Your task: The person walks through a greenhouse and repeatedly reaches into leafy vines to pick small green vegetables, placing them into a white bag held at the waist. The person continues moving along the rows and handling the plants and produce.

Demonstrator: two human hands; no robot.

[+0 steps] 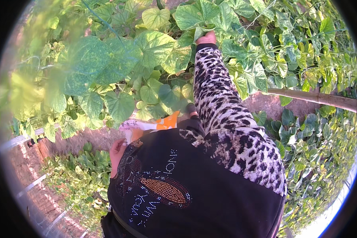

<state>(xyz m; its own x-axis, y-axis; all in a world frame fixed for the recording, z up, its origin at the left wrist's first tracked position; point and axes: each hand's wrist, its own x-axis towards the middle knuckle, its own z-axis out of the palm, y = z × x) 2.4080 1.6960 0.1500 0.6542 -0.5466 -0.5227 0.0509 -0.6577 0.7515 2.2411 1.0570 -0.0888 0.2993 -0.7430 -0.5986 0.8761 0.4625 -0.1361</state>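
My right arm, in a black-and-white spotted sleeve, reaches far forward into the leafy vines. My right hand (207,38) is at a broad green leaf (197,16), and its fingers are hidden behind the foliage. Low on the left, beside my body, my left hand (117,154) has its fingers curled at the edge of a pale plastic bag (133,127) with writing on it. An orange-and-white part (168,121) lies next to the bag, in front of my dark top; whether it belongs to the same bag I cannot tell.
Climbing vines with large leaves (119,106) fill the far side, some blurred close up at the left. A wooden pole (313,98) slants in from the right. Bare soil (81,139) runs between the rows, and low plants (83,180) grow behind on both sides. A thin blue string (100,19) crosses the leaves.
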